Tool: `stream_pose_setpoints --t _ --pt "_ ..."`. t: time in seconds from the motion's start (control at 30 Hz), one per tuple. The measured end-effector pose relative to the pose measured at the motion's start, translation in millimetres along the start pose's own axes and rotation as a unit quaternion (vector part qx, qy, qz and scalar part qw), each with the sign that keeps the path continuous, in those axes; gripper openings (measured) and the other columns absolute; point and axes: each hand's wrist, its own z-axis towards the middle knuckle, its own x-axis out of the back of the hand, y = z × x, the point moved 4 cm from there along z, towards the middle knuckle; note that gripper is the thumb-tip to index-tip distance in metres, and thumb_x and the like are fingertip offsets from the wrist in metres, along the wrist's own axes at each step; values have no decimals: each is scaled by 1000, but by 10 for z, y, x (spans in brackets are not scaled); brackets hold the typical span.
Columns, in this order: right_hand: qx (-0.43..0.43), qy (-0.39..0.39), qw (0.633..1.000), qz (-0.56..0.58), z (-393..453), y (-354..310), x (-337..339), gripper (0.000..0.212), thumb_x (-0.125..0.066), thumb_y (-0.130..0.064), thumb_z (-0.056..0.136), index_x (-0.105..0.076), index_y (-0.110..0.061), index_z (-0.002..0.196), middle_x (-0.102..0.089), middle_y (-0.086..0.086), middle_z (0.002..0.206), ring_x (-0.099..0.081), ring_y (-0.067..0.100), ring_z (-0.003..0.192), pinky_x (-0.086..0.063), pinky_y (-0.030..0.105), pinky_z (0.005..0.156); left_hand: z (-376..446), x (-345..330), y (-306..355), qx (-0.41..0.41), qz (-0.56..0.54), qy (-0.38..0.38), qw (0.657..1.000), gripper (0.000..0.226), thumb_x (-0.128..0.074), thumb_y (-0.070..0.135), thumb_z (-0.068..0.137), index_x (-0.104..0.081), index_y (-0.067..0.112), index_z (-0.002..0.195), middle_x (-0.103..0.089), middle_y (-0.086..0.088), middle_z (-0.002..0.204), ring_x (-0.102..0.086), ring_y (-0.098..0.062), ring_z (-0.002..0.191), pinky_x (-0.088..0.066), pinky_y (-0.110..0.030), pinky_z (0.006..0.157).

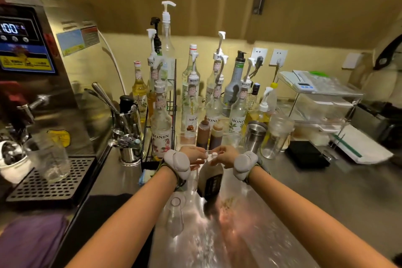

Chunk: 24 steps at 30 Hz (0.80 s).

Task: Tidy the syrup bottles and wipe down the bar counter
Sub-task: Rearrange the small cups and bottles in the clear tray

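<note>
A: What is in the hands at the middle of the frame?

B: A grey-brown syrup bottle (210,177) with a dark label down its side and a small white cap (214,154). It stands on the steel table (304,191), its top leaning toward the back of the frame. The left hand (193,154) and the right hand (224,155) meet at its top, fingers curled and pinching at the cap. Each wrist carries a grey padded band.

A: And the other syrups?

B: Behind the hands, upper centre, a crowd of clear Monin bottles (191,102) with white pump heads stands upright by the yellow wall. One of them, with a pink flower label (161,135), sits in a black wire rack (173,102) just left of the hands. Two brown squeeze bottles (203,132) stand directly behind the hands, and a tall grey bottle with a black pump (235,85) is farther back.

A: Anything else near?

B: A steel cup (254,135) and a glass jar (276,135) to the right, a clear empty bottle (175,217) low in the centre, a steel hot-water machine (32,61) at upper left, and a purple cloth (32,239) at lower left.
</note>
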Motion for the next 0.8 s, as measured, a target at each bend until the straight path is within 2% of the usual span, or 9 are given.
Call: stream_pose_setpoints --t 0.07,0.17,0.23,0.37,0.43,0.53,0.63,0.7,0.8 --pt "-6 -3 1000 15 11 67 -31 49 -74 -1 73 -60 -5 119 -62 6 95 -56 15 77 -42 16 45 -8 -27 -36 1 -3 2 1000 38 -56 -8 87 -60 3 123 -60 -10 82 -54 -12 66 -42 -19 59" --pt "-12 -1 999 30 18 120 -55 50 -73 0 73 -57 -5 120 -57 3 84 -51 10 58 -39 12 34 -17 -62 -82 4 3 2 1000 42 -55 -9 88 -57 0 128 -64 -16 94 -57 -16 71 -44 -16 53" --pt "-10 -4 1000 19 37 146 -65 50 -73 -1 73 -56 -8 120 -57 4 90 -52 10 63 -41 15 40 -3 -74 -100 16 15 -3 1000 39 -55 -9 87 -59 2 125 -60 -11 84 -54 -13 68 -43 -17 56" --pt "9 2 1000 -3 61 171 -83 54 -74 -2 71 -56 -8 122 -55 4 100 -54 14 80 -40 16 53 33 -110 -126 46 44 -21 998 24 -55 -8 87 -59 7 104 -56 -13 101 -51 -11 68 -39 -20 61" --pt "16 5 1000 -5 78 178 -79 53 -75 -2 70 -58 -7 120 -56 5 99 -55 17 86 -42 18 56 61 -114 -145 58 55 -17 997 18 -53 -8 88 -56 5 101 -56 -13 95 -49 -12 66 -37 -20 59" --pt "14 1 1000 -2 101 160 -57 41 -76 -2 69 -61 -10 106 -58 6 93 -56 20 84 -46 24 59 60 -124 -106 75 78 -18 994 12 -49 -4 92 -56 5 94 -54 -9 81 -48 -12 65 -37 -20 59" --pt "14 4 1000 -13 117 170 -19 26 -78 -4 67 -58 -17 76 -58 2 77 -55 15 67 -47 25 57 112 -136 -111 62 106 -1 992 17 -51 -1 91 -55 8 78 -56 -9 92 -54 -17 80 -41 -20 67" --pt "18 -2 1000 -20 119 177 4 26 -79 -5 66 -57 -19 66 -57 2 71 -53 12 60 -47 24 56 152 -148 -138 36 105 14 994 24 -50 2 93 -50 11 71 -54 -5 81 -54 -15 72 -41 -20 63" --pt "19 -6 1000 -18 102 162 77 27 -80 -8 66 -55 -18 62 -55 2 67 -53 13 60 -47 25 57 159 -185 -97 30 108 14 994 16 -51 1 91 -54 8 78 -55 -5 80 -55 -15 72 -47 -21 71"
